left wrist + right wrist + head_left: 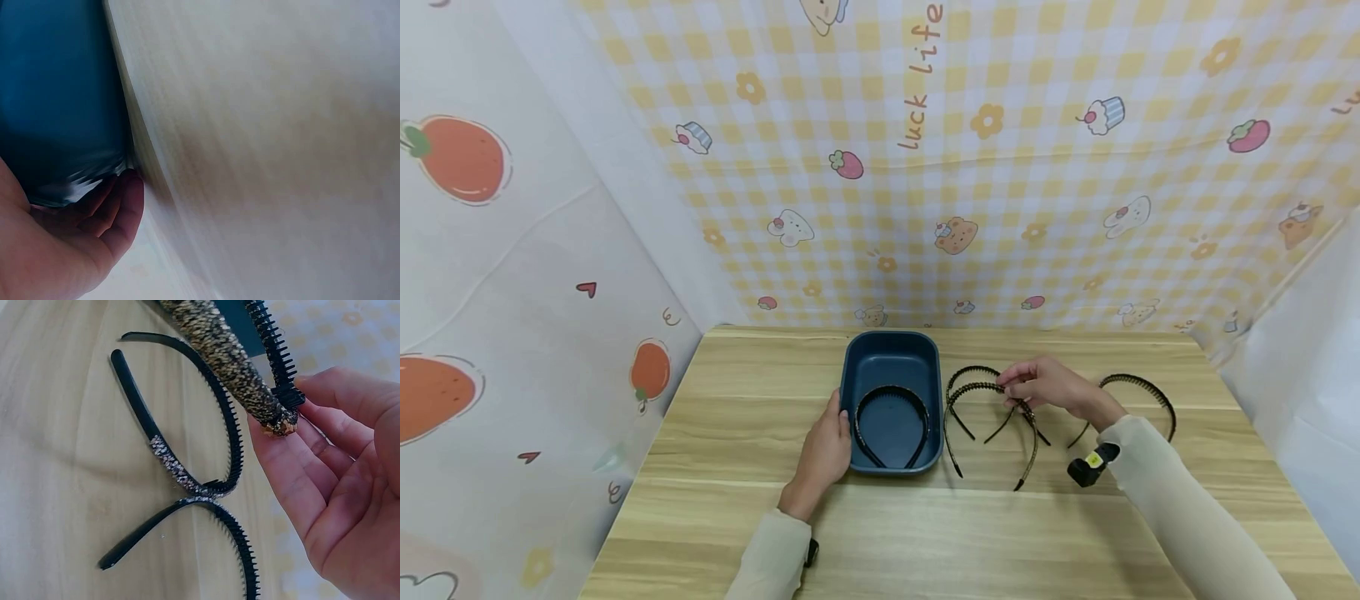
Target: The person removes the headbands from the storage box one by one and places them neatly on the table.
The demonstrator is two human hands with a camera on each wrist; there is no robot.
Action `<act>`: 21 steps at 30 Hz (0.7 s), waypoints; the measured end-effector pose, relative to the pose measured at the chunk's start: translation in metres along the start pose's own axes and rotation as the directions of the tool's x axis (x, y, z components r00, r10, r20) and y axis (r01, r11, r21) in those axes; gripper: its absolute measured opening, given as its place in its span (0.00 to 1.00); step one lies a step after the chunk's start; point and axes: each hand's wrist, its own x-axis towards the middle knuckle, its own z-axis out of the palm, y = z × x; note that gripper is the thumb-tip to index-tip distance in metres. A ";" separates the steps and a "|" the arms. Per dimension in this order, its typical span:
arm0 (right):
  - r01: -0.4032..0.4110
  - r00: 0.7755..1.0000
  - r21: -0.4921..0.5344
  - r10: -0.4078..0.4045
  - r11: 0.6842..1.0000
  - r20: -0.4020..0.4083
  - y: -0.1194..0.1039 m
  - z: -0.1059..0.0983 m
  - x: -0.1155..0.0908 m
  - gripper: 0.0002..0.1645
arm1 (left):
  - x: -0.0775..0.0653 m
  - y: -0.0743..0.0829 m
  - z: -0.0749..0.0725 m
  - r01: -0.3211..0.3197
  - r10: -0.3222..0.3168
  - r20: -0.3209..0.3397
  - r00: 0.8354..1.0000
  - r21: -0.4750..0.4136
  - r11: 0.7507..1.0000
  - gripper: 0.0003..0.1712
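My left hand point(823, 442) grips the left side of a dark blue plastic bin point(891, 334), its fingertips point(130, 187) curled at the outer edge in the left wrist view. Inside the bin lies one toothed headband point(891, 388). My right hand point(1045, 383) pinches the top of a gold-glitter headband point(953, 446) just right of the bin; its toothed inner side shows in the right wrist view. Beneath and behind it, other black toothed headbands point(172, 464) with silvery glitter lie on the table, overlapping from the head camera.
Another dark headband point(1138, 380) lies on the wooden table point(925, 542), right of my right wrist and partly behind it. A checked cloth point(880, 200) hangs along the table's back edge. White patterned fabric point(550, 333) stands at the left.
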 end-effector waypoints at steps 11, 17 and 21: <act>0.001 1.000 0.038 -0.002 0.999 0.024 0.018 0.010 -0.010 0.19 | 0.001 0.000 -0.001 0.005 -0.005 -0.006 1.000 0.007 1.000 0.29; 0.005 1.000 0.036 -0.006 0.999 0.026 0.028 0.017 -0.014 0.18 | 0.001 -0.001 -0.001 0.004 -0.004 -0.003 1.000 0.009 1.000 0.29; -0.007 0.999 0.061 0.004 0.998 0.045 0.032 0.020 -0.016 0.18 | 0.000 -0.001 -0.001 0.005 -0.005 0.007 1.000 -0.001 1.000 0.29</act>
